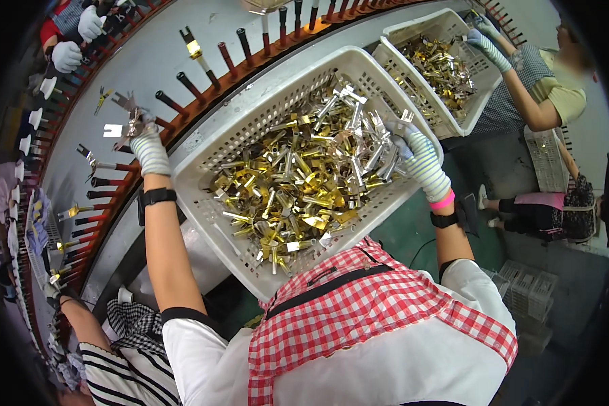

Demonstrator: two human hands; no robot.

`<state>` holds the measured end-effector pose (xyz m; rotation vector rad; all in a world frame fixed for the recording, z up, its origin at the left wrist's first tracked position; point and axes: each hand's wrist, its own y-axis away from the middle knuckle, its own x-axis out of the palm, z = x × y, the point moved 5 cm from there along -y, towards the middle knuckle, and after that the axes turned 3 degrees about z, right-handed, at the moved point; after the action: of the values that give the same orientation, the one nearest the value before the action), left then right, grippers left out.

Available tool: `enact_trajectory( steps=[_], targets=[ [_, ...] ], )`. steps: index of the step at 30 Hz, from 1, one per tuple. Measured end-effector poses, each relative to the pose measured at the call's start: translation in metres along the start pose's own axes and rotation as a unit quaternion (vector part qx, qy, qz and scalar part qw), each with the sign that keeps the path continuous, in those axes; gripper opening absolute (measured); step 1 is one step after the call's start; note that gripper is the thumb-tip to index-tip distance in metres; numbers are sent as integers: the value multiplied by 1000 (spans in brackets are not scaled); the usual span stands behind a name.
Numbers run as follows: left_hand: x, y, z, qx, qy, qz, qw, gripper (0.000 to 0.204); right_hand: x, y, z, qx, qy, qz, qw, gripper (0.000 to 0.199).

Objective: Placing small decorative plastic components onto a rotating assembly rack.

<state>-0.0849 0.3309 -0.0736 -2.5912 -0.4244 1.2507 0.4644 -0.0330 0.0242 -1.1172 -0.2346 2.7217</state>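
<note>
My left hand [147, 145], in a striped glove, is closed around silver forked metal pieces [124, 103] beside the row of upright pegs. At the right side of a white perforated basket [216, 145], my right hand [419, 159], gloved the same way, has its fingers bent round silver metal pieces [389, 152]; its fingertips are partly hidden among them. A heap of gold and silver metal pieces [291, 176] with tube-like sockets fills the basket. Near my left hand, a forked metal piece [195, 51] sits on a peg, and another [88, 159] is on a peg lower down.
Dark and red pegs [189, 84] line a curved orange-brown rail along the grey worktop. A second basket [453, 111] of metal pieces stands at the upper right, where a co-worker's gloved hand [488, 51] reaches in. Other workers are at the left. Crates [528, 287] are stacked on the right floor.
</note>
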Motion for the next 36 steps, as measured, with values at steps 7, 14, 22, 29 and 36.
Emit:
enact_trajectory(
  steps=[7, 14, 22, 29, 36],
  targets=[
    [-29, 109, -82, -285, 522, -20, 804, 42, 30, 2, 6, 39, -69, 105, 991, 26],
    [-49, 128, -88, -215, 541, 10, 813, 40, 73, 5, 18, 23, 110, 120, 986, 43],
    [-45, 130, -94, -181, 554, 7, 812, 45, 94, 14, 4, 73, 265, 232, 933, 56],
    [-48, 133, -91, -178, 579, 15, 795, 45, 71, 3, -18, -8, 216, 227, 950, 30],
    [-50, 130, -80, -173, 591, 24, 787, 44, 28, -20, 15, -17, 156, 256, 954, 44]
  ],
)
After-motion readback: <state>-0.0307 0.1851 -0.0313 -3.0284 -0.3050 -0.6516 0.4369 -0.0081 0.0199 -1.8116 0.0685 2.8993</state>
